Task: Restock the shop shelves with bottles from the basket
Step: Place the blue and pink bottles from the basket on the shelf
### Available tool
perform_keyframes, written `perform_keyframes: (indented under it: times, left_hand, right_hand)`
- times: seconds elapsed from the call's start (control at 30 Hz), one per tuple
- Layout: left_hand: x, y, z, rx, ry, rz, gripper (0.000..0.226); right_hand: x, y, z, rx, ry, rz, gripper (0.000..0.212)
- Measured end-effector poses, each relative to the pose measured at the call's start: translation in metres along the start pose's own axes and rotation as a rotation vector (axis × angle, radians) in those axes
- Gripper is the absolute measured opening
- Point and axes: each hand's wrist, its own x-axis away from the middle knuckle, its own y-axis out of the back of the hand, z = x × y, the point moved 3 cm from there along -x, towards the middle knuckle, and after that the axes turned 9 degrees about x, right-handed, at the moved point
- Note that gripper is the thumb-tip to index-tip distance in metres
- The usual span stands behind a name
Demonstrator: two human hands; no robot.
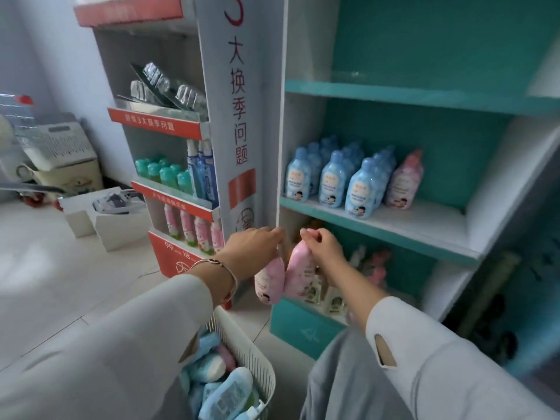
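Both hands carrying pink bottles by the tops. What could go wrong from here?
1. The left hand and right hand each hold a pink bottle only by its top. The left pink bottle and right pink bottle hang side by side, so one might slip.
2. Setting them by the shelved pink bottle might knock it or the packed blue bottles over.

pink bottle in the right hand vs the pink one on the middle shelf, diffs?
Support: the held pink bottle hangs in the air, pinched at its cap by the right hand; the shelf pink bottle stands on the middle shelf.
Pose: held pink bottle tilted, shelf pink bottle upright.
Neighbours: held one beside the second pink bottle in the left hand; shelf one beside the blue bottles.
Shared: pink body, same shape.
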Motion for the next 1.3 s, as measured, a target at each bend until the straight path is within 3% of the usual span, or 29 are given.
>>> perform_keyframes:
  times: [0.23, 0.4, 0.5, 0.63, 0.93, 1.13, 1.3]
  left_hand:
    - [-0.002, 0.010, -0.017, 0.082, -0.018, -0.008, 0.023]
    - [-0.026, 0.037, -0.061, 0.212, -0.121, -0.140, 0.024]
    - [-0.045, 0.049, -0.092, 0.348, -0.163, -0.189, 0.022]
    - [-0.068, 0.051, -0.126, 0.362, -0.221, -0.159, 0.021]
    - [-0.104, 0.040, -0.140, 0.299, -0.260, -0.098, 0.020]
    - [-0.130, 0.049, -0.139, 0.353, -0.298, -0.187, 0.021]
    - [-0.143, 0.056, -0.152, 0.395, -0.278, -0.223, 0.021]
  right_hand:
    - [0.003, 0.035, 0.011, -0.082, 0.036, -0.151, 0.045]
    - [-0.006, 0.114, 0.026, -0.126, 0.095, -0.456, 0.042]
    - [-0.016, 0.169, 0.027, -0.158, 0.079, -0.657, 0.055]
    - [-0.032, 0.213, 0.019, -0.135, 0.049, -0.750, 0.039]
    - [-0.069, 0.190, -0.022, 0.033, 0.040, -0.570, 0.046]
    - [-0.074, 0.193, -0.050, -0.090, 0.057, -0.143, 0.082]
    - [-0.080, 0.190, -0.055, 0.084, 0.025, -0.268, 0.086]
